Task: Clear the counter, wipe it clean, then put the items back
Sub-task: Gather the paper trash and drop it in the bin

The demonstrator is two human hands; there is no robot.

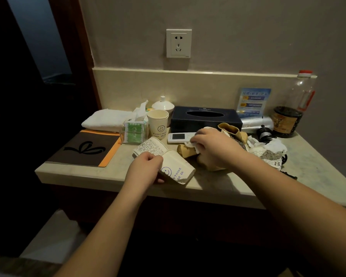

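Left hand (146, 166) is gripping a crushed smiley paper cup (178, 172) near the tabletop (218, 182) edge, right hand (212, 146) pinching a crumpled tissue (192, 145); leftover liquid could be spilling out.

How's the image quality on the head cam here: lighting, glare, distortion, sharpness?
Head view: dim, warm light, brightest on the beige backsplash behind the white lidded ceramic jar; left doorway nearly black. Mild glare on the clear plastic bottle with red cap. Wide-angle stretch enlarges the forearms at the bottom edge. Both hands, left and right, are reasonably sharp; text on the blue sign card is too soft to read.
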